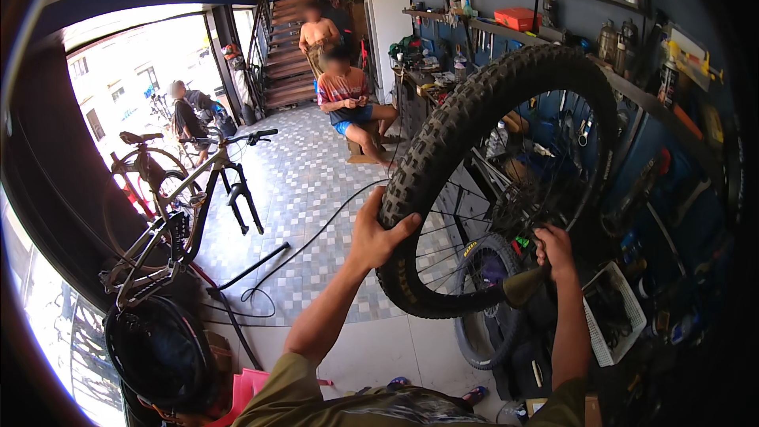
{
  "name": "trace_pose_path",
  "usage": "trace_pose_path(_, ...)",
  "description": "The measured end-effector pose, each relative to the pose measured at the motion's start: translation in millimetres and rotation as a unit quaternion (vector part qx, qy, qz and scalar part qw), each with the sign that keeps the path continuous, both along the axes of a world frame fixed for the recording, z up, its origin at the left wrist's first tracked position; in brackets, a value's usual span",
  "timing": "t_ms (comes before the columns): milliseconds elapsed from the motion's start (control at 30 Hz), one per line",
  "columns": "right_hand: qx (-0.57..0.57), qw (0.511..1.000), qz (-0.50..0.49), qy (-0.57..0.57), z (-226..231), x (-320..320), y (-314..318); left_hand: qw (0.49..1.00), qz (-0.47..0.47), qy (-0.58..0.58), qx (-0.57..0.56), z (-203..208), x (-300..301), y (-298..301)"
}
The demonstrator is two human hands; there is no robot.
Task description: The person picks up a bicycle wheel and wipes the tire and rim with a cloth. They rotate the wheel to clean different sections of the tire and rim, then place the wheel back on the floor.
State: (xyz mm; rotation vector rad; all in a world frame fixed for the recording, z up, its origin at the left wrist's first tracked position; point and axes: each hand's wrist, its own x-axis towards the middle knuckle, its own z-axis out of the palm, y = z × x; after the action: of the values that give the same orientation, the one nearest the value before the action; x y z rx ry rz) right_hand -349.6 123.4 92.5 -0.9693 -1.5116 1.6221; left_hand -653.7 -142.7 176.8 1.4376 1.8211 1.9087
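Observation:
Raised in front of me is a bicycle wheel (405, 182) with a knobby black tyre, tilted so that its spokes and hub face right. My left hand (382, 236) grips the tyre's left side, thumb laid across the tread. Beside the hub, my right hand (556, 253) is closed. From under its fingers an olive-brown, cloth-like piece (525, 288) reaches down to the lower part of the tyre. The inner side of the right hand is hidden, so whether it also touches the hub cannot be told.
A second wheel (472, 332) stands low behind the raised one, near a white basket (615, 315). A bike frame (186, 213) without a front wheel is at left, above black tyres (158, 348). A hose (316, 225) crosses the tiled floor. One person (345, 95) sits ahead; tools line the right wall.

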Motion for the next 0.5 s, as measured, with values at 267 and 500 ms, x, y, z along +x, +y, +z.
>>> trace_pose_path(267,0.547,0.748,-0.107,-0.360,-12.0,4.3,-21.1,1.000,0.000,0.011,0.004,-2.8,-4.6,6.1)
trace_pose_path(500,0.578,0.626,-0.102,-0.513,-4.5,4.2,-31.9,1.000,0.003,0.007,-0.004,-0.4,-2.0,4.5)
